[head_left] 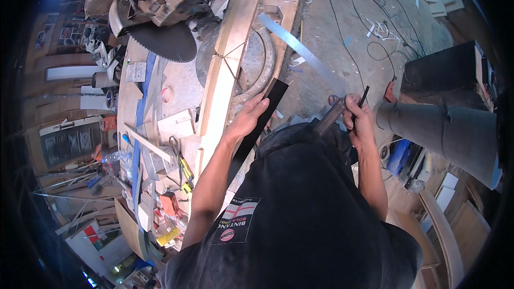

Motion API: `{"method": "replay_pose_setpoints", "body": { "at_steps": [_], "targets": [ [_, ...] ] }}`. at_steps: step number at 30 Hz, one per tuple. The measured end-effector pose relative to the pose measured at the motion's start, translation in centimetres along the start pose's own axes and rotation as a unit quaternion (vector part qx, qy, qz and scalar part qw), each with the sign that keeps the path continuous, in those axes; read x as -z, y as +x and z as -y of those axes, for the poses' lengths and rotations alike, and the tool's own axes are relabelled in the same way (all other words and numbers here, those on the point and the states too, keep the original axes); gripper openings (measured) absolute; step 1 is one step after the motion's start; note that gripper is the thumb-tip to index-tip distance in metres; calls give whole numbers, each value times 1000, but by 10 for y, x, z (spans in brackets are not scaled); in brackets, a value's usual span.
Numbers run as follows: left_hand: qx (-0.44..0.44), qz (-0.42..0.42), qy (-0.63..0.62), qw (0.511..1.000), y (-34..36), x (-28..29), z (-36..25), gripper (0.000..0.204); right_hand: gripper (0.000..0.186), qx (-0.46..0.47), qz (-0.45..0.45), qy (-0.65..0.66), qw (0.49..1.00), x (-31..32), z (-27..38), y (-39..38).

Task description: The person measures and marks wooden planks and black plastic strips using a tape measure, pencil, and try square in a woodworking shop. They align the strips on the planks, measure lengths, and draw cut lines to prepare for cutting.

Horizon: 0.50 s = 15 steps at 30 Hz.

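My left hand [247, 118] is closed on a long, flat black strip [272, 101]; the strip slants down along the inside of my forearm. Over my lap, my right hand [358, 115] grips a try square. Its shiny metal blade [300, 48] reaches up and left toward the bench, and its dark stock [330, 118] points down toward my clothes. A thin black stick [365, 95], perhaps a pencil, also pokes up from the right fingers. Left of my left hand, a long pale wooden board [225, 75] lies across the round saw base [256, 69].
A mitre saw with a toothed blade [166, 40] stands at the upper left. Offcuts, a yellow-handled tool [187, 174] and an orange block [170, 203] litter the bench. Cables [342, 32] trail over the floor. To the right are a black box [441, 69] and a large grey roll [439, 131].
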<state>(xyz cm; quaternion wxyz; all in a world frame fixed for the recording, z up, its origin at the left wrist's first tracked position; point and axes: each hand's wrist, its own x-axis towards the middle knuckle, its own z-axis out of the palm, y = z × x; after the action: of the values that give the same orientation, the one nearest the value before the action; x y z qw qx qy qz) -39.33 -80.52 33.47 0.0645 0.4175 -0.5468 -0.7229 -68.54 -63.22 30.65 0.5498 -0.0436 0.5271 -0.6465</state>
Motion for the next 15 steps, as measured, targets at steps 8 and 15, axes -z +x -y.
{"method": "replay_pose_setpoints", "body": {
  "at_steps": [8, 15],
  "targets": [
    [-14, -34, 25, 999, -1, 5, -1, 34, 19, -9, 87, -40, 995, -33, -5, 2],
    [-15, -72, 85, 994, -7, 9, -10, 36, 20, -55, 132, -101, 984, -51, -1, 7]
  ]
}}
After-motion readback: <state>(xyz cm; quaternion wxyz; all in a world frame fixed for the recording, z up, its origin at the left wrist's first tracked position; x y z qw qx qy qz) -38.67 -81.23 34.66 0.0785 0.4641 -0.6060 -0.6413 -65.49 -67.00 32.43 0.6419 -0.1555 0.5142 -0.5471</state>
